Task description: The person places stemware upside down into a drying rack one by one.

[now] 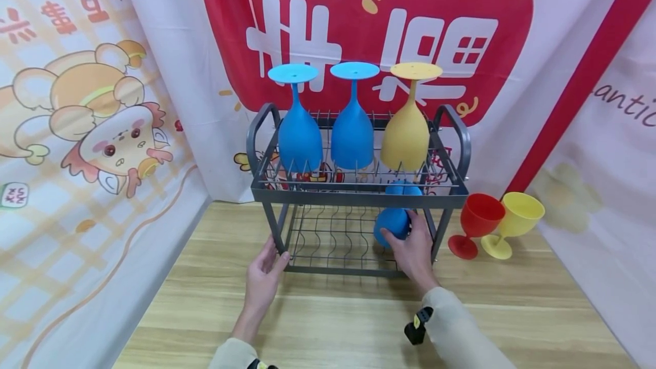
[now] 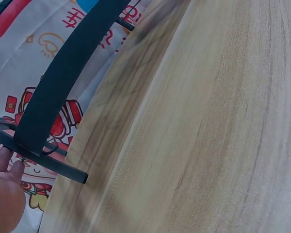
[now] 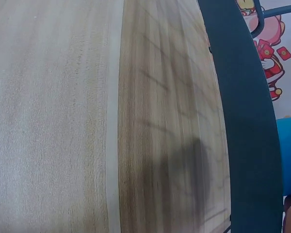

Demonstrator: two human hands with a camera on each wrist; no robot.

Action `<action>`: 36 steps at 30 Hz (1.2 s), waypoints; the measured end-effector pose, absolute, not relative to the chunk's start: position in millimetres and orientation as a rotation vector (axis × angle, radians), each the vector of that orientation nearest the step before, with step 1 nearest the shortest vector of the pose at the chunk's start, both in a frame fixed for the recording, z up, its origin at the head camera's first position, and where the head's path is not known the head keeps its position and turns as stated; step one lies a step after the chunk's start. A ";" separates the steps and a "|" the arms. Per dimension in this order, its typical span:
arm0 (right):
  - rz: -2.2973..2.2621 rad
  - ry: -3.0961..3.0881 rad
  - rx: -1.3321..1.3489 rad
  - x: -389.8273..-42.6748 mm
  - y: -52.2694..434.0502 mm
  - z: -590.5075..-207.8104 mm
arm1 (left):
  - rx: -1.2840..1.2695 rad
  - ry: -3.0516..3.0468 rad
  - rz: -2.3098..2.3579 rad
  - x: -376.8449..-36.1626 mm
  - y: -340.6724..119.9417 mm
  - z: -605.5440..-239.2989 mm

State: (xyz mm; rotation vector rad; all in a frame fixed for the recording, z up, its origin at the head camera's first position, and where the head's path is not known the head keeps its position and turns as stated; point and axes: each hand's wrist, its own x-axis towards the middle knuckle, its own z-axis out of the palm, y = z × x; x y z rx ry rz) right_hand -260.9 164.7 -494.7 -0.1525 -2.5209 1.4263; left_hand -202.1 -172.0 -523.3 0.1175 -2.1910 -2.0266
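Note:
A dark two-tier dish rack (image 1: 361, 199) stands on the wooden table. My right hand (image 1: 414, 246) grips a blue goblet (image 1: 392, 225) by its bowl at the right of the lower tier; the upper tier's front bar partly hides it. In the right wrist view only a strip of the blue goblet (image 3: 288, 150) shows beyond the rack's bar. My left hand (image 1: 262, 281) holds the rack's front left post near the bottom. On the upper tier, two blue goblets (image 1: 300, 138) (image 1: 352, 138) and a yellow goblet (image 1: 406, 138) stand upside down in a row.
Right of the rack, a red goblet (image 1: 482, 215) and another yellow goblet (image 1: 521, 214) stand upright on the table (image 1: 348, 323), close together. Printed cloth (image 1: 169, 73) hangs behind and along both sides. Curved handles (image 1: 463, 141) rise from the rack's upper ends.

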 end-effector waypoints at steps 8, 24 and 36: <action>1.471 -2.533 -0.200 -265.1 165.8 -498.1 | 0.182 -2.175 -2.021 -205.3 -170.8 -527.1; 1.481 -2.505 -0.190 -266.2 163.4 -503.5 | 0.246 -2.165 -2.004 -205.3 -170.7 -526.7; 1.426 -2.534 -0.198 -267.5 164.1 -504.2 | 0.249 -2.177 -1.998 -205.4 -170.3 -525.9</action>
